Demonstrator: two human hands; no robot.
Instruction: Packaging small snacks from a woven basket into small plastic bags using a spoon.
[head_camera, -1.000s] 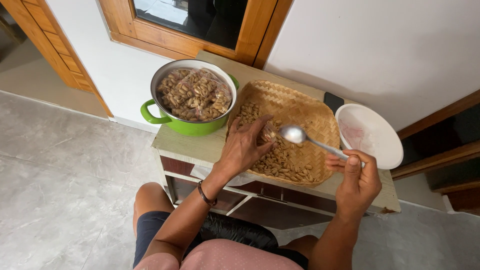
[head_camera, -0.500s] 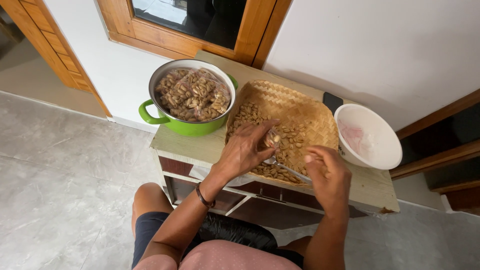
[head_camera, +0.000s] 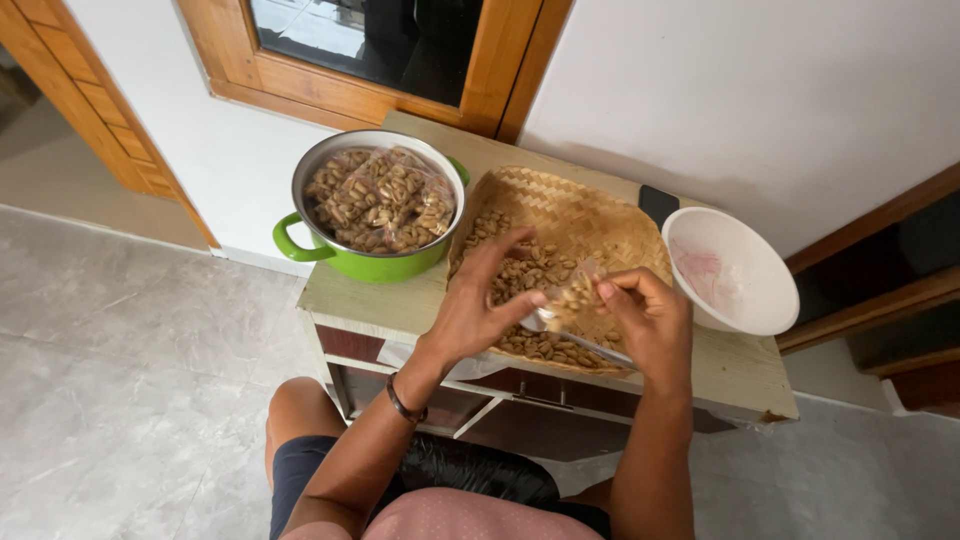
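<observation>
Both hands meet over the near part of a woven bamboo tray that lies on a small pale-topped cabinet against a white wall. The left hand has its fingers spread, with the thumb and a fingertip pinching one side of a small clear plastic bag partly filled with peanuts. The right hand pinches the bag's other side between thumb and forefinger, and a metal spoon lies under that hand, its handle running toward the near right edge of the tray; whether the hand also grips the spoon cannot be told. Loose peanuts are scattered across the tray's floor beneath the bag. At the far left of the cabinet top, touching the tray's rim, stands a green pot with a steel rim, filled with packed bags of peanuts. To the right of the tray sits a white bowl holding thin clear plastic.
</observation>
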